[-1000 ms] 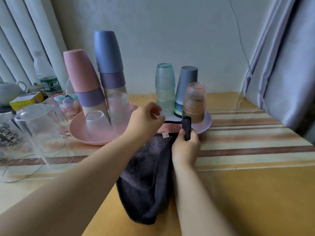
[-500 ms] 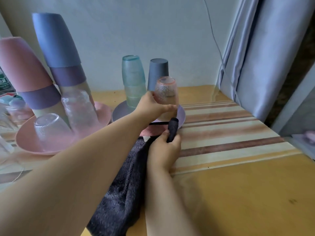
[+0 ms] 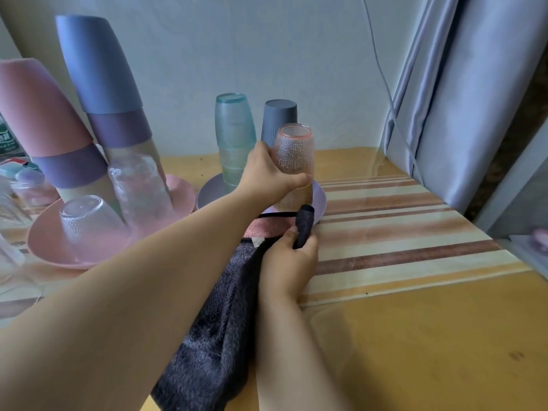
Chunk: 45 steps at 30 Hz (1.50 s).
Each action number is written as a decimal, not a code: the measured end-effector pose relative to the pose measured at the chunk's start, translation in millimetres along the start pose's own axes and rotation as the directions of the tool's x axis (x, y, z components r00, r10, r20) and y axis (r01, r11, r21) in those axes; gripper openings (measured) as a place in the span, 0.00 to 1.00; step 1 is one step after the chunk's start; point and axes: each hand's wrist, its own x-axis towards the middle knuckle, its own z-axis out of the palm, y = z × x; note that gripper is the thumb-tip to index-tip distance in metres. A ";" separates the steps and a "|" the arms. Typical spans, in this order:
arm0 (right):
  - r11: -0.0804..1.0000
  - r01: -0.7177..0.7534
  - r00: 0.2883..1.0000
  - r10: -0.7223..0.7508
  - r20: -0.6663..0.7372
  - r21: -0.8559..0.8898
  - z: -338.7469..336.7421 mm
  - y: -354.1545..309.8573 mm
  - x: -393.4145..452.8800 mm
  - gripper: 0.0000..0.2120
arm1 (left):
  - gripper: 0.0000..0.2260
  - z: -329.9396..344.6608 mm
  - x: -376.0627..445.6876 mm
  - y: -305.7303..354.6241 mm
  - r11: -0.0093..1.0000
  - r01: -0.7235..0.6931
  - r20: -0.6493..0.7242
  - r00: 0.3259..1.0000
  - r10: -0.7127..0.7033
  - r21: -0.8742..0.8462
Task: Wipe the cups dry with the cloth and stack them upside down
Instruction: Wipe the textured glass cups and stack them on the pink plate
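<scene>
Head view: I am seeing a green bottle label [image 3: 5,140] at the left edge, its writing too cut off to read. The left hand [image 3: 267,173] is curling around a dimpled pink glass cup [image 3: 293,152], inverted atop a speckled cup on the lilac plate [image 3: 321,200]. The right hand [image 3: 289,262] is pinching a fuzzy dark cloth [image 3: 213,336], which is trailing down across the striped table [image 3: 400,247]. Smooth plastic cups are standing stacked on the pink plate [image 3: 47,247].

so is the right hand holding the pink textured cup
No, the left hand grips the pink textured cup; the right hand holds the dark cloth.
</scene>
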 end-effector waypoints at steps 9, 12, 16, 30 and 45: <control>1.000 0.010 0.998 -0.012 0.055 0.021 -3.1 -3.1 -3.7 0.12 | 0.26 -45.0 -32.1 17.7 0.990 -0.080 -0.071 0.995 0.072 -0.117; 0.997 0.056 0.989 -0.063 0.133 0.055 -1.8 -10.4 -8.6 0.12 | 0.32 -79.1 -67.4 2.1 0.996 -0.067 0.001 0.998 0.067 -0.059; 0.985 0.062 0.949 -0.109 0.296 0.164 3.3 -21.9 -24.6 0.09 | 0.32 -124.1 -120.6 -29.9 0.995 0.035 -0.080 0.996 -0.042 -0.097; 0.943 0.210 0.218 -0.302 0.928 0.257 5.9 -6.6 -96.3 0.25 | 0.23 -173.4 -192.6 -83.4 0.871 0.060 -0.184 0.968 -0.170 -0.488; 0.918 0.353 0.435 -0.332 0.837 0.181 5.7 -10.4 -111.0 0.23 | 0.18 -172.0 -196.1 -84.8 0.867 0.089 0.117 0.992 -0.035 -0.491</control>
